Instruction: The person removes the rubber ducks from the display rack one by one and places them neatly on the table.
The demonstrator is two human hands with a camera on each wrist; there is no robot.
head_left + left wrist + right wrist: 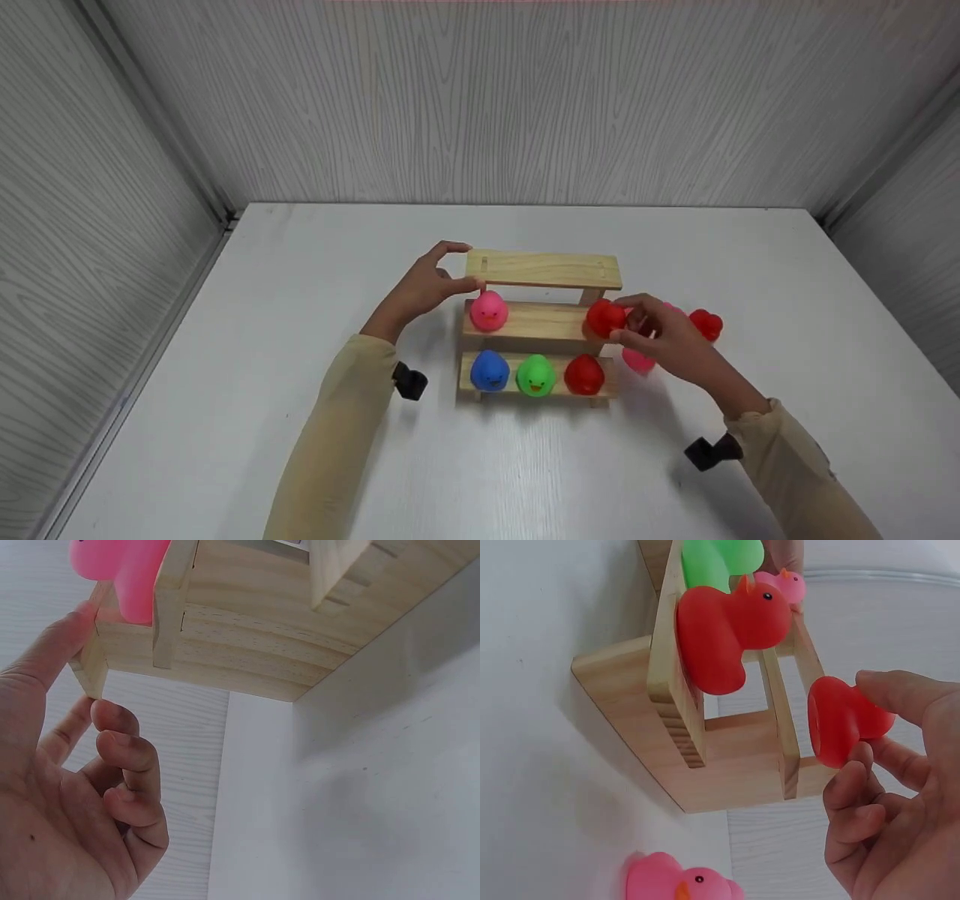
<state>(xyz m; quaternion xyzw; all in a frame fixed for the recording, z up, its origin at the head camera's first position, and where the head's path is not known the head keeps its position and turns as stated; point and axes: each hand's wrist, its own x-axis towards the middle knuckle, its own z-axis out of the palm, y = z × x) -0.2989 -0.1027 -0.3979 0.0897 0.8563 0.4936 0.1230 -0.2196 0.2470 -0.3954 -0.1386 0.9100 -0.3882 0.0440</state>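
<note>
A three-tier wooden rack point(544, 268) stands on the table. My left hand point(421, 289) grips the left end of its top board point(91, 667) between thumb and fingers. My right hand point(671, 341) pinches a red duck point(604, 319) at the right end of the middle shelf; in the right wrist view that duck point(844, 720) is held between thumb and fingers beside the rack. A pink duck point(489, 311) sits at the left of the middle shelf. On the bottom shelf are a blue duck point(490, 371), a green duck point(536, 376) and another red duck point(584, 375).
Right of the rack, a red duck point(706, 324) lies on the white table point(337, 247). A pink duck point(638, 361) is partly hidden by my right hand, with more pink showing behind the fingers. Grey wood-grain panels point(525, 105) surround the table at the back and sides.
</note>
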